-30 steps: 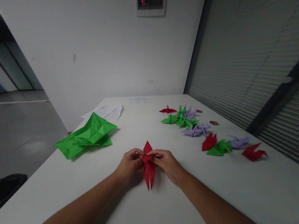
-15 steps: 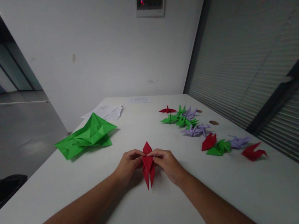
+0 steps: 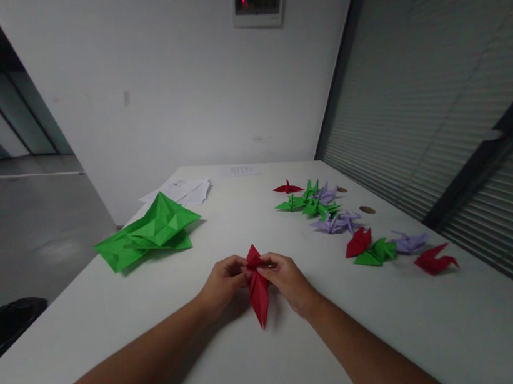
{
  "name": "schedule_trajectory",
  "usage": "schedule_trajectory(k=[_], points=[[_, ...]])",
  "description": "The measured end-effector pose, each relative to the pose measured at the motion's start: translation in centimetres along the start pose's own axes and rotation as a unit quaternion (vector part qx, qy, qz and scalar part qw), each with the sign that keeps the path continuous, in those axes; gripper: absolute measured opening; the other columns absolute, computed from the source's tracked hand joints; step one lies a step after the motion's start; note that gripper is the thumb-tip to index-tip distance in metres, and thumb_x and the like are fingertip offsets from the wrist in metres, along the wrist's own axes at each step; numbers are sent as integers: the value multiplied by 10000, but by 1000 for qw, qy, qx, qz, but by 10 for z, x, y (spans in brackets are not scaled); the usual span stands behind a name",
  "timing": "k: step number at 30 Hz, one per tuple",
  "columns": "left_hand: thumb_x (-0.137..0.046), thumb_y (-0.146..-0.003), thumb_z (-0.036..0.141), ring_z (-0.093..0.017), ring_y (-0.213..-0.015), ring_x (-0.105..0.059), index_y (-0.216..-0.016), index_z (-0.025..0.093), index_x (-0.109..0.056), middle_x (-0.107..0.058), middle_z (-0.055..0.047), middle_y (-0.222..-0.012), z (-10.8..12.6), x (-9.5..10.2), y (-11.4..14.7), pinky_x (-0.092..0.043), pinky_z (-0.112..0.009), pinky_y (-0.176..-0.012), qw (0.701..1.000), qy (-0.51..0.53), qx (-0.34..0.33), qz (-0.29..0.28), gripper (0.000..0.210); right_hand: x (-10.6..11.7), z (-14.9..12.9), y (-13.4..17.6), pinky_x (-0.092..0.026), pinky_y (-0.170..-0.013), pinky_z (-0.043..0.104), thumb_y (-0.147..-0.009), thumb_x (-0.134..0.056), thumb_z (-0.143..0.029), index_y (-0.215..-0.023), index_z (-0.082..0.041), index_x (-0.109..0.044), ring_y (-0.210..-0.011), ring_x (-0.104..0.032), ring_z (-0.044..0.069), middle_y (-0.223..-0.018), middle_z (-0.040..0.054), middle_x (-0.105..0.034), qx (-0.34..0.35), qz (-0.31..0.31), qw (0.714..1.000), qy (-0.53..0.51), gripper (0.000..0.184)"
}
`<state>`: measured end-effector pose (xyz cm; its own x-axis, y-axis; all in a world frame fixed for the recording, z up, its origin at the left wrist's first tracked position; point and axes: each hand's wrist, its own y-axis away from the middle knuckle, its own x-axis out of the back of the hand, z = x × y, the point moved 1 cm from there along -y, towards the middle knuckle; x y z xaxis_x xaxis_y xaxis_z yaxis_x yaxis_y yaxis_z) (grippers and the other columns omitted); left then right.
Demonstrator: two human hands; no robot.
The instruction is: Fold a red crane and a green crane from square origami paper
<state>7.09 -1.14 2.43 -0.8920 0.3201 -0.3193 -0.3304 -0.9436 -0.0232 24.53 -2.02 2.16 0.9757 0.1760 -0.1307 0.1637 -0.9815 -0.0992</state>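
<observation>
A partly folded piece of red origami paper [image 3: 259, 295] stands out against the white table, long and diamond-shaped, one point toward me and one away. My left hand [image 3: 223, 281] pinches its left edge near the upper middle. From the other side, my right hand [image 3: 285, 276] grips the right edge, thumb lying on the front of the paper. The fingertips of both hands almost meet across it, and the fingers behind the paper are partly hidden.
Green folded sheets [image 3: 152, 231] lie at the left, with printed papers [image 3: 185, 192] behind them. Several folded paper cranes in green, purple and red [image 3: 319, 202] spread along the right side, one red crane [image 3: 435, 260] nearest. A black-lined bin [image 3: 7, 328] stands beyond the left edge.
The lower part of the red paper showed two separate points before; now it shows one broad, single point. Both hands have stayed almost in place.
</observation>
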Motion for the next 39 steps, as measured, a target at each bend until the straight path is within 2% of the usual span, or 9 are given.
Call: schedule_trajectory(k=[4,7,11,17,24,29,33,39], points=[[-918,-648,339,-149,-648,-626,-777,131,-716,-703,-48,-717,-1,0,0,-482,-289,-662,1000,-16,-7,4,317,2,6,-2,-474,-625,262,-753,-790,-354,-915,-215,-601,-691,-627,159,-802,0,-683,6,23,1000,17,285],[-906,-670,352,-148,-638,-616,-728,130,-695,-692,-47,-690,-2,1,0,-464,-283,-650,999,-36,-15,13,311,2,9,-3,-451,-591,255,-757,-779,-361,-950,-238,-525,-651,-615,151,-789,-15,-671,7,9,1000,10,342],[-914,-655,315,-133,-627,-601,-756,151,-633,-661,-8,-678,-2,0,0,-455,-262,-626,999,-22,-31,16,341,2,9,-2,-416,-572,249,-758,-773,-354,-1016,-241,-496,-578,-560,133,-678,-66,-608,13,-1,1000,26,395],[-908,-666,305,-106,-569,-548,-711,184,-490,-594,40,-622,1,-4,1,-410,-226,-563,999,-1,-43,13,438,2,6,-2,-405,-571,244,-732,-790,-341,-1013,-220,-535,-557,-538,122,-638,-73,-602,2,4,999,42,399],[-908,-666,330,-108,-585,-541,-701,162,-567,-599,24,-625,-2,0,-2,-408,-234,-580,998,-26,-58,16,382,1,9,-2,-431,-577,251,-724,-816,-436,-783,-183,-626,-599,-578,132,-687,-12,-663,-30,-11,999,28,322],[-925,-629,284,-121,-622,-581,-734,157,-597,-632,9,-681,-7,2,-3,-439,-244,-600,998,-39,-49,12,367,5,14,-4,-432,-572,258,-744,-797,-421,-762,-193,-633,-617,-562,146,-689,-7,-640,11,22,998,61,282],[-942,-578,229,-122,-658,-613,-783,169,-588,-658,9,-743,-5,1,-2,-467,-243,-624,999,-22,-28,36,413,5,12,-3,-434,-589,267,-780,-767,-378,-765,-194,-639,-622,-558,149,-687,-7,-628,49,28,993,99,224],[-938,-595,282,-122,-634,-605,-747,140,-635,-654,-3,-683,-7,3,-3,-459,-250,-629,999,-40,-4,33,368,2,7,-1,-448,-610,277,-808,-753,-361,-794,-194,-682,-648,-592,163,-715,3,-663,78,26,991,103,182]])
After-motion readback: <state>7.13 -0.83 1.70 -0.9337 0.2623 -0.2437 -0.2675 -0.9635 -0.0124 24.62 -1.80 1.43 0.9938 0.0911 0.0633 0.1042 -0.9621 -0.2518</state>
